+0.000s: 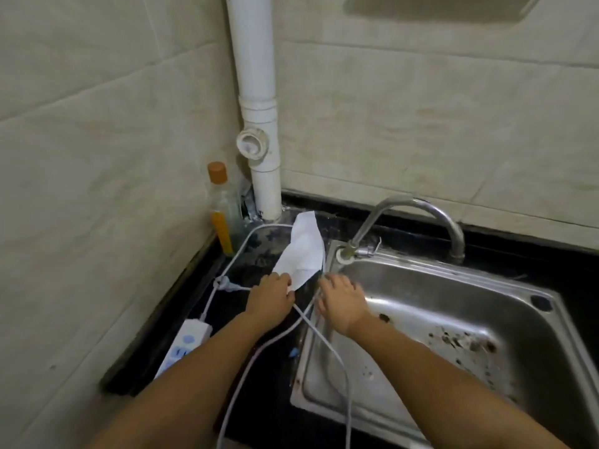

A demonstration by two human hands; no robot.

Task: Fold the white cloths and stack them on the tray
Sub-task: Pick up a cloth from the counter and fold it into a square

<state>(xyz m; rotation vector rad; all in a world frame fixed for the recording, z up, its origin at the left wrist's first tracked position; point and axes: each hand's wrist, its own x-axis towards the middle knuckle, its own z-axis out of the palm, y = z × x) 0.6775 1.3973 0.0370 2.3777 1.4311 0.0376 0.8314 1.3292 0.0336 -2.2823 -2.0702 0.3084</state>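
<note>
Fingers of left hand (271, 296) curl round near corner of thin white cloth (303, 254), pinching it. Right hand (340, 299) holds nothing, fingers spread and relaxed at cloth's 4 o'clock edge; contact unclear. Cloth lies rumpled on black stone counter (259, 254), at 9 o'clock of stainless steel sink (453, 319), over white cable (246, 241).

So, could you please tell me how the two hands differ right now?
The left hand pinches the near corner of the white cloth over the black counter; the right hand holds nothing. The left hand's fingers are curled, while the right hand's are spread and relaxed. The right hand lies at the sink rim, the left beside it. Both are bare and reach forward, with white cables passing under them.
</note>
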